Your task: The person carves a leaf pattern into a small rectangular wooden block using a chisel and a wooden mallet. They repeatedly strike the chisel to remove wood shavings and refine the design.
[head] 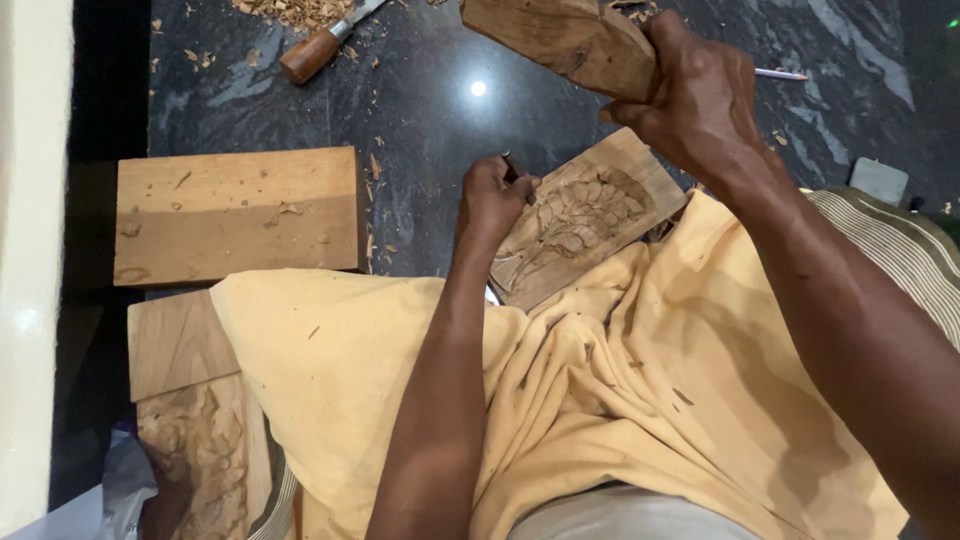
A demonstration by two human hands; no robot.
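**Carving a relief panel with chisel and wooden mallet**

Looking down from a head-worn camera, a person sits on a dark polished stone floor (450, 110) with a yellow cloth (600, 400) draped over the lap. The left hand (492, 200) is closed in a fist around a thin metal chisel (512, 166), only the top of which shows above the knuckles; its tip is hidden where it meets the wood. The right hand (700, 100) is wrapped tightly round the narrow end of a thick wooden mallet (565, 40), raised above and just behind the chisel.

The carved wooden panel (585, 215) lies tilted between the hands, its near edge resting on the cloth and its far edge toward the floor. Leaf or feather shapes are cut in raised relief across its middle, with a plain flat border round them.

The panel looks stiff and fairly light, a flat slab that would be easy to lift by its plain border. The raised detail seems delicate and liable to chip, so it is better held by the edges than the carved face. The mallet appears dense and heavy at its thick end.

To the left lie a plain wooden block (235, 215) and, nearer, another carved piece (200, 460). A wooden-handled tool (318, 48) and wood shavings (295, 12) lie at the top of the view.
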